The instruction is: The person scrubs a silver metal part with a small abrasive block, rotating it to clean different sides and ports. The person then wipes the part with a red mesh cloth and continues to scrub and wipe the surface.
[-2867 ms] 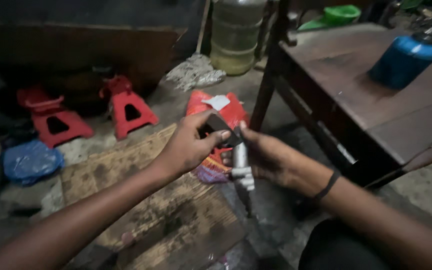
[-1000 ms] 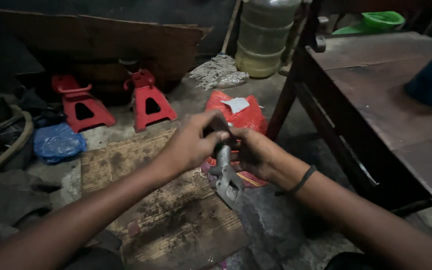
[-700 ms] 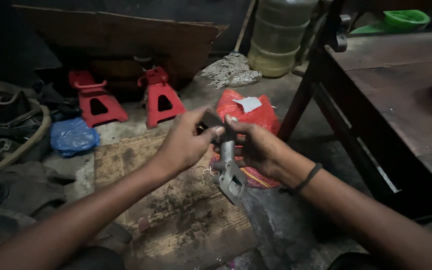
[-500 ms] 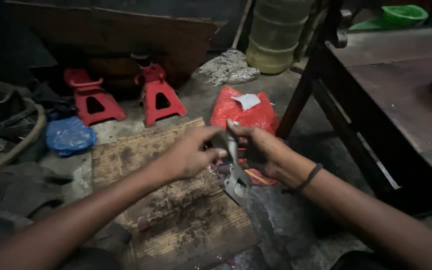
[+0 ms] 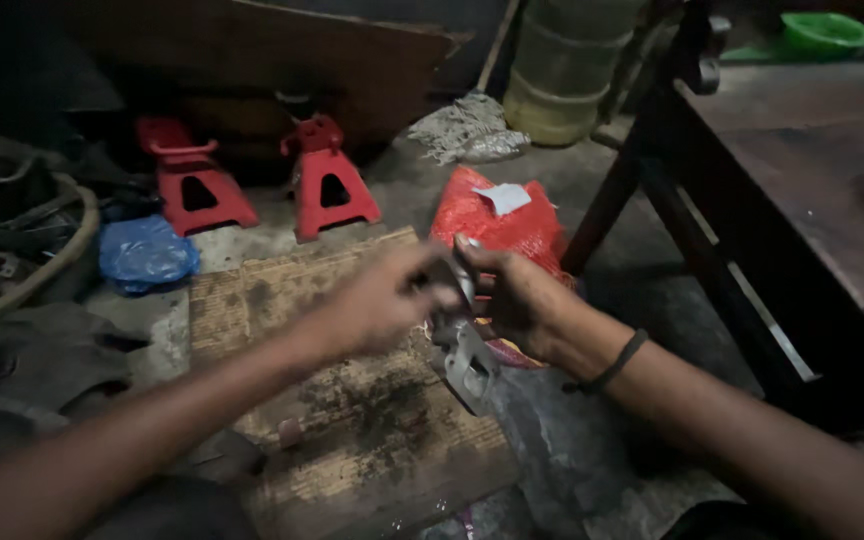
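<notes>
Above the cardboard (image 5: pixel 352 400), both hands, left (image 5: pixel 377 305) and right (image 5: pixel 517 300), grip a grey metal part (image 5: pixel 467 355)

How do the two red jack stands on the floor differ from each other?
The left jack stand sits farther left, nearer the blue plastic bag, and its top saddle looks wide and flat. The right jack stand stands closer to the red sack, with a narrower, knobbier top. Both are red, upright, with triangular cut-outs.

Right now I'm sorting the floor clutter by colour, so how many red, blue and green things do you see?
Red: 3, two jack stands and a mesh sack
Blue: 1, a plastic bag
Green: 1, a basin
Total: 5
</notes>
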